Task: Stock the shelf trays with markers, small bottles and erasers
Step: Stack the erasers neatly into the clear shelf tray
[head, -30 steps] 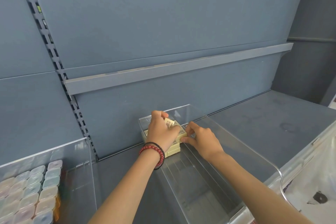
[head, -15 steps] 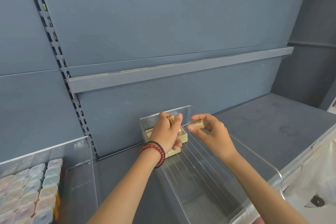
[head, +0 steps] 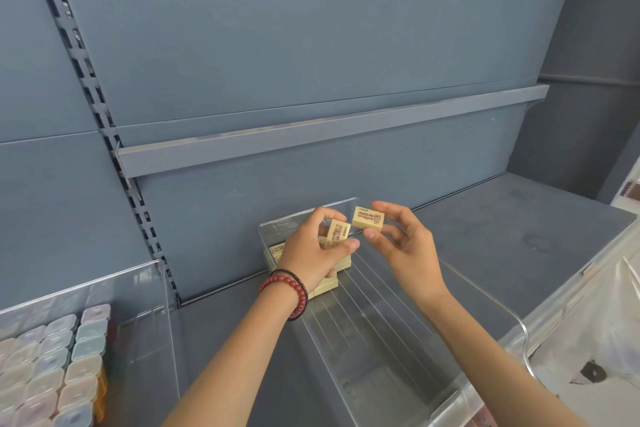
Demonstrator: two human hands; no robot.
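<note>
Moved since earlier: both hands have risen off the eraser stack (head: 274,251) they were pressing a second ago; each now carries one block, and the two blocks have come close together above the tray's back end.
Left hand (head: 311,260): thumb and fingers are clamped on the left eraser (head: 338,231), held on end with its printed face toward the camera; a red bead bracelet (head: 287,282) sits on the wrist.
Right hand (head: 405,246): thumb below and forefinger above pinch the right eraser (head: 367,219), held level; the other fingers are loosely curled.
Erasers: the two blocks are just beside each other, a corner apart, and I cannot tell if they touch.
Clear tray (head: 363,322): it lies on the grey shelf deck (head: 502,225), holding only the stack in its back-left corner, and most of its ribbed floor is bare.
Neighbouring tray (head: 149,322): at lower left, packed with small capped bottles (head: 69,357).
Step in hand: probably adding these two to the rows.
Doing it well: turn the upright block flat so both match the stack's printed faces, seat them square against the back wall and the stack's side, and press them flush before letting go.
Risk: a tilted block would leave gaps in later rows.
</note>
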